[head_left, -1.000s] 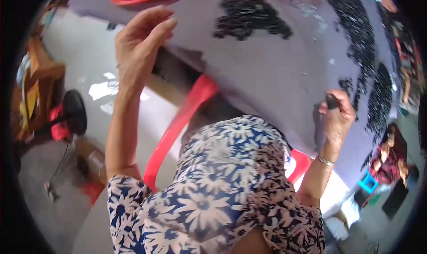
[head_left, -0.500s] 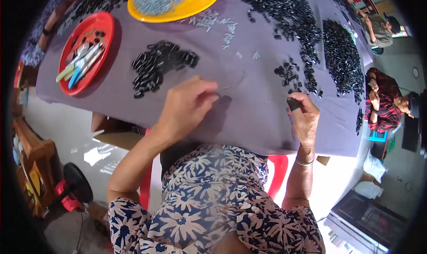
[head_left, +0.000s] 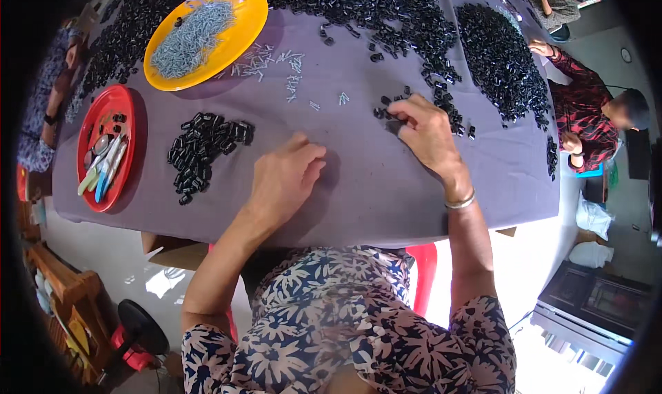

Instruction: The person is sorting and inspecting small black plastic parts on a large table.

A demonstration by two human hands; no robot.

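Observation:
My left hand (head_left: 286, 179) hovers over the near middle of the table, its thumb and fingers drawn together. Whatever they pinch, if anything, is too small to make out. Left of it lies a pile of small glossy black pieces (head_left: 200, 149), like short plastic sleeves or clips. My right hand (head_left: 426, 133) reaches forward with bent fingers slightly apart, the fingertips at a small group of loose black pieces (head_left: 380, 111). A dark patch under these fingers cannot be told from shadow or a covering. Beyond my hands, thin pale metal pins (head_left: 293, 80) lie scattered.
A yellow plate (head_left: 241, 39) holds a heap of pins at the back left. The red tray (head_left: 124, 180) carries knives and a spoon. Large black heaps (head_left: 500, 63) spread across the purple cloth (head_left: 358, 201). Co-workers sit left and right, one in a red-and-black shirt (head_left: 586, 132).
My right hand has moved forward and left to the loose black pieces. My left hand stays near the table's middle with fingers drawn together. The view has shifted, showing more of the far table.

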